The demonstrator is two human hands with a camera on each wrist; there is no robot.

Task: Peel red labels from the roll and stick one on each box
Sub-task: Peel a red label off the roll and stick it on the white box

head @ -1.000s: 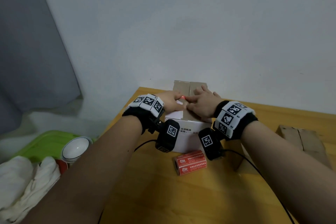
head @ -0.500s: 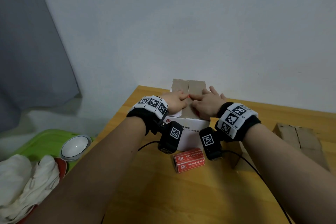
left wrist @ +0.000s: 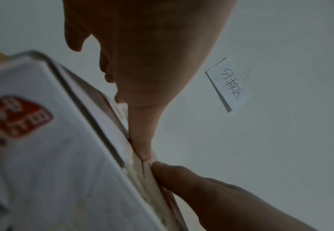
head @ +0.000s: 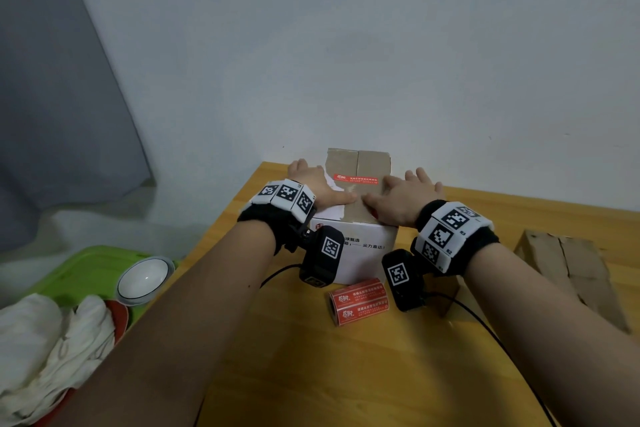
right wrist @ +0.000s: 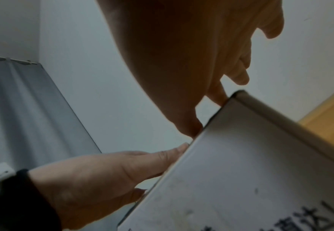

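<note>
Here your left hand (head: 317,189) and right hand (head: 403,199) lie flat on top of the white box (head: 363,246), fingers spread and straight, gripping nothing. Your thumbs nearly meet along the brown tape strip near the box's front top edge, and your outer fingers reach to the left and right edges of the lid. A red label (head: 355,179) sits stuck across the tape on the far half of the top, in the open gap between your two hands, with neither hand covering it. The left wrist view shows your thumb pressed along the top's edge, with the other thumb tip just beside it; the right wrist view shows your fingertips (right wrist: 217,96) down at the box's corner edge. The label roll (head: 358,302) lies on its side on the table (head: 346,374), just in front of the box and near your right wrist. A brown box (head: 358,159) stands right behind the white one, against the wall. Another brown box (head: 568,274) sits well apart to your right. The table's left edge runs close beside your left forearm; beyond it are a bowl (head: 145,277) and a green tray (head: 79,270). Bare table spreads in front of the roll.
</note>
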